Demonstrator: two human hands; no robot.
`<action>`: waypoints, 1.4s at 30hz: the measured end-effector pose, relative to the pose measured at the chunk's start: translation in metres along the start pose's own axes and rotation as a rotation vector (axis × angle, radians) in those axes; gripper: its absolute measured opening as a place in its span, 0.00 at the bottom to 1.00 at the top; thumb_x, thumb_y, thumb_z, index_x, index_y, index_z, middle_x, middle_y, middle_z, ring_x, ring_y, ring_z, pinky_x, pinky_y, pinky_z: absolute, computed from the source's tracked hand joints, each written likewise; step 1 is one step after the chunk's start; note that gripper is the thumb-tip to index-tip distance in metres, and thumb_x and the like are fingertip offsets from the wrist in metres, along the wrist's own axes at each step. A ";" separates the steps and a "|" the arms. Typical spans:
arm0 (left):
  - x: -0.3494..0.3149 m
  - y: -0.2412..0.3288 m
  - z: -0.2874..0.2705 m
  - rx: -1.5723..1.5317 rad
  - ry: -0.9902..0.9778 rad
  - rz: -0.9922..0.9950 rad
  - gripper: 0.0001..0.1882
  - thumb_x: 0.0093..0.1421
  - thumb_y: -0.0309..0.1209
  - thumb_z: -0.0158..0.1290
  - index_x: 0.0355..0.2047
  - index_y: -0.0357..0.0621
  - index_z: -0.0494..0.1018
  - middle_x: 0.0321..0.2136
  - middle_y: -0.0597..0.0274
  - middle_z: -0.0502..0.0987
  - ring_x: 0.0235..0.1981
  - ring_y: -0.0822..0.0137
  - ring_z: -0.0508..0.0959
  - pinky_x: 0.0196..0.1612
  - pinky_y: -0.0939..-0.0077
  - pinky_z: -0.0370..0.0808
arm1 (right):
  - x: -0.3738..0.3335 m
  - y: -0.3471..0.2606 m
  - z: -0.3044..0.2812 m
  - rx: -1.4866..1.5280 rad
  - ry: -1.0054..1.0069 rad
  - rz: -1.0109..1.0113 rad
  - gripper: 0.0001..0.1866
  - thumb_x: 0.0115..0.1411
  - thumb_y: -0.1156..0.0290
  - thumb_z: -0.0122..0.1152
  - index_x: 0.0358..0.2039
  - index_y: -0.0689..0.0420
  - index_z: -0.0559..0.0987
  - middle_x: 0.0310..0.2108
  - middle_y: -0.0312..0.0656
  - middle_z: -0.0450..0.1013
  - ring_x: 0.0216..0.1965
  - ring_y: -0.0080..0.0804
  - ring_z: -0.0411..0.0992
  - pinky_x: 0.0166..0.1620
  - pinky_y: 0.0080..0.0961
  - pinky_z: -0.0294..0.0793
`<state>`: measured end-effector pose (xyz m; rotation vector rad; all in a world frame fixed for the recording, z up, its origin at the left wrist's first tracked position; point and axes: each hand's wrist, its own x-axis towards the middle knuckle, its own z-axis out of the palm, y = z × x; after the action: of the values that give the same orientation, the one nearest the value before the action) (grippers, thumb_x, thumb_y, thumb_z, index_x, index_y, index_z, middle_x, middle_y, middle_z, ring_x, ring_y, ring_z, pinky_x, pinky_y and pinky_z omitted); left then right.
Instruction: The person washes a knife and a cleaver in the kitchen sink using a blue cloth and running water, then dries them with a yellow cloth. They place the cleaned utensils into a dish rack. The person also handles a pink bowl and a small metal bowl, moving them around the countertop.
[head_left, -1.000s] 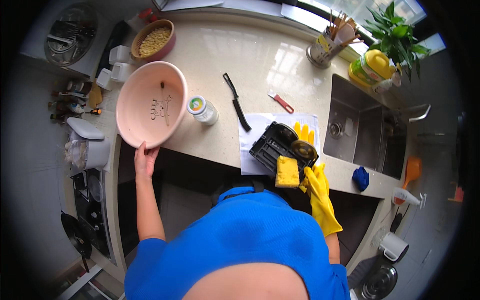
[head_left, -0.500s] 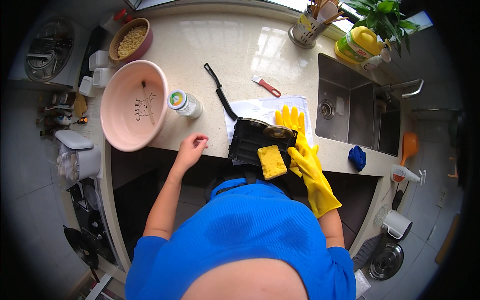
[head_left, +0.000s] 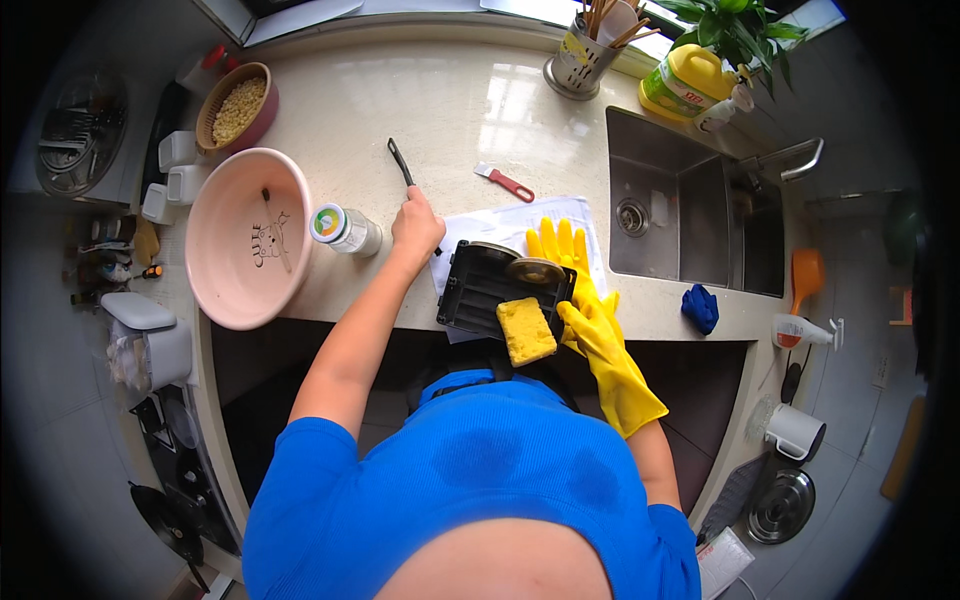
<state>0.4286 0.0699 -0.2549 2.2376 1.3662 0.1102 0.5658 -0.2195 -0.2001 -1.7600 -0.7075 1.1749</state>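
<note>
Pale stone counter beside the sink (head_left: pixel 690 215) holds a black tray (head_left: pixel 492 292) with a yellow sponge (head_left: pixel 526 331) on its overhanging edge (likely to tip off), steadied by the gloved right hand (head_left: pixel 572 262), fingers spread, while the bare left hand (head_left: pixel 417 222) closes on a black-handled knife (head_left: pixel 401 162).

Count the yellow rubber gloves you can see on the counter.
1: one yellow rubber glove on the right hand, resting by the black tray and yellow sponge. The bare left hand grips a black utensil handle.
</note>
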 end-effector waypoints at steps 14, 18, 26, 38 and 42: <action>0.020 0.002 -0.062 -0.425 0.024 0.220 0.10 0.53 0.19 0.51 0.36 0.39 0.64 0.28 0.56 0.75 0.28 0.66 0.76 0.33 0.74 0.73 | 0.053 -0.024 0.013 -0.963 0.096 -0.388 0.35 0.53 0.57 0.49 0.62 0.52 0.60 0.67 0.48 0.44 0.69 0.48 0.33 0.67 0.42 0.22; 0.043 0.003 -0.042 -0.267 0.055 0.263 0.10 0.52 0.18 0.50 0.35 0.39 0.65 0.28 0.49 0.76 0.31 0.52 0.77 0.35 0.64 0.73 | 0.042 -0.038 0.023 -1.024 0.203 -0.399 0.35 0.54 0.57 0.50 0.63 0.52 0.59 0.67 0.50 0.45 0.68 0.52 0.36 0.67 0.41 0.27; 0.057 -0.011 -0.017 -0.062 0.075 0.286 0.08 0.52 0.23 0.51 0.34 0.40 0.70 0.31 0.47 0.76 0.36 0.48 0.76 0.39 0.61 0.72 | 0.005 -0.072 0.021 -0.456 0.339 -0.152 0.18 0.60 0.62 0.52 0.44 0.62 0.76 0.47 0.50 0.70 0.51 0.38 0.65 0.52 0.29 0.62; -0.038 0.018 -0.065 -0.413 0.010 0.448 0.07 0.52 0.21 0.52 0.32 0.38 0.73 0.31 0.56 0.76 0.31 0.65 0.77 0.34 0.74 0.74 | 0.073 -0.049 0.021 -0.869 0.301 -0.462 0.15 0.50 0.67 0.62 0.41 0.51 0.77 0.48 0.48 0.72 0.54 0.58 0.63 0.59 0.51 0.55; -0.061 0.004 -0.063 -0.472 0.015 0.367 0.06 0.49 0.19 0.52 0.30 0.38 0.72 0.29 0.56 0.75 0.26 0.64 0.76 0.30 0.72 0.71 | 0.073 -0.029 0.021 -0.810 0.317 -0.478 0.13 0.51 0.66 0.61 0.39 0.48 0.79 0.49 0.49 0.71 0.56 0.58 0.61 0.61 0.52 0.51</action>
<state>0.3814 0.0402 -0.1870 2.0481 0.8109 0.5201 0.5759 -0.1391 -0.2086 -2.1654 -1.4331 0.2617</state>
